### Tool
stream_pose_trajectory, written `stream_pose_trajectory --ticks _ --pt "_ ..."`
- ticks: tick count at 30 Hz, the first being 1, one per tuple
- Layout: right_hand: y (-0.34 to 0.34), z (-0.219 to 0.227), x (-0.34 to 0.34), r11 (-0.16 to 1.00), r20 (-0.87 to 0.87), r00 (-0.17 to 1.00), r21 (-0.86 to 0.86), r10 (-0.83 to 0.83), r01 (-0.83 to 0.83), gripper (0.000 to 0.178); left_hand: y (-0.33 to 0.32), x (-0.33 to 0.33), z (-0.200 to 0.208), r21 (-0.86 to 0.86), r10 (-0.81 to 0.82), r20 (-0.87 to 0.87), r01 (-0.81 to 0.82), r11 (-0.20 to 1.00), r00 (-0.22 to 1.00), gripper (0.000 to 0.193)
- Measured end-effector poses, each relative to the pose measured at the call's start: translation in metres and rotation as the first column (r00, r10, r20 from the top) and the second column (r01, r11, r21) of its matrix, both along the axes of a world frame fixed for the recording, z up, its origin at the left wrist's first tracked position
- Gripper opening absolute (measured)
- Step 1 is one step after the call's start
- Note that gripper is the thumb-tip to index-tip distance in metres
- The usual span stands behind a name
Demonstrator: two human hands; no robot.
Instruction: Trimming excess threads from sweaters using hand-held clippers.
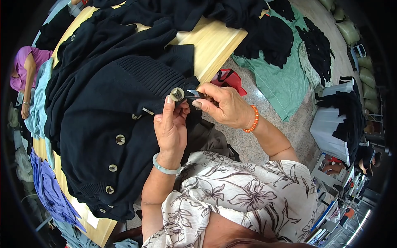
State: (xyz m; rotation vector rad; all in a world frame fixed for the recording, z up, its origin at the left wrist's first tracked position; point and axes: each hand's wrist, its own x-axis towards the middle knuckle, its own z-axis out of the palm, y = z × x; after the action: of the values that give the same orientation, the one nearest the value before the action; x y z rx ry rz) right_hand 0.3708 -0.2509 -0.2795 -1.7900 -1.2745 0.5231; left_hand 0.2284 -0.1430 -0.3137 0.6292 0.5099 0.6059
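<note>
A black knitted garment (95, 107) with a ribbed band lies spread over the table's near edge, and several pale-and-dark round buttons run along its front, one of them a button (120, 139) near the middle. My left hand (170, 132) pinches the garment's edge, its thumb up against a large button (177, 94). Small thread snips (192, 92) with a pointed metal blade are gripped in my right hand (227, 105). Their tip is close beside that button; whether it touches the thread is too small to tell. My right palm hides most of the handles.
More black garments cover the wooden table (217, 45). Blue-purple clothing (51, 186) hangs at its left edge, near a person in purple (31, 68). A red bag (232, 80) and green cloth (275, 78) lie right, and a white bin (328, 128) holds black clothing.
</note>
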Motion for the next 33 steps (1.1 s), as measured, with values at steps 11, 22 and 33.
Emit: stream_pose_trajectory --ticks 11,22,33 --pt "0.012 0.004 -0.005 1.000 0.212 0.977 -0.007 0.007 -0.006 0.023 -0.001 0.000 -0.001 0.017 0.026 -0.031 -0.026 1.000 0.999 0.028" --pt "0.028 0.002 0.000 0.967 -0.210 0.977 0.241 -0.034 0.086 0.036 0.000 0.000 0.000 -0.019 0.011 0.028 -0.011 1.000 1.000 0.026" --pt "0.029 -0.033 0.036 0.897 -0.765 0.628 0.169 -0.143 0.410 0.034 0.003 0.000 0.003 -0.025 -0.001 0.047 0.003 1.000 0.999 0.023"
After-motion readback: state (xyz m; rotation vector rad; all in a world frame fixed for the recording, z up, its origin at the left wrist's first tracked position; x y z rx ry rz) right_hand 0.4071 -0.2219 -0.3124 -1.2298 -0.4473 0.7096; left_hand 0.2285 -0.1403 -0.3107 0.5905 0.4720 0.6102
